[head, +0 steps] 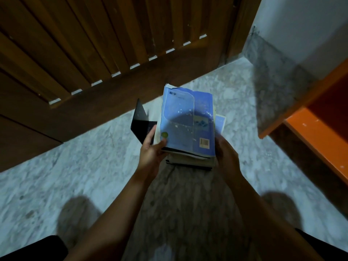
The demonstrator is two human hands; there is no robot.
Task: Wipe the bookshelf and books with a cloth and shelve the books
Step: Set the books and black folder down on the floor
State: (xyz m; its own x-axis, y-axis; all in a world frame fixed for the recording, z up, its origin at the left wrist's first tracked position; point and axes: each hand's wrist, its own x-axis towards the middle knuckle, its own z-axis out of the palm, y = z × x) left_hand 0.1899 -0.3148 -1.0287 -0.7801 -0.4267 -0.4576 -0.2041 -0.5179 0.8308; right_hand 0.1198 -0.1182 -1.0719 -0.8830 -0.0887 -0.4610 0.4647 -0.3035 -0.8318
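Note:
A stack of books sits between my two hands above the marble floor. Its top book is blue, worn and speckled with white flecks, with a barcode near its lower right corner. My left hand grips the stack's left side, thumb on the blue cover. On the right side my right hand holds the stack, fingers wrapped round its edge. A black L-shaped metal bookend stands just left of the stack, behind my left fingers. No cloth is in sight.
A dark brown slatted wooden door fills the upper left. An orange shelf juts in at the right edge. Grey-white marble floor spreads below, with a marble skirting along the white wall.

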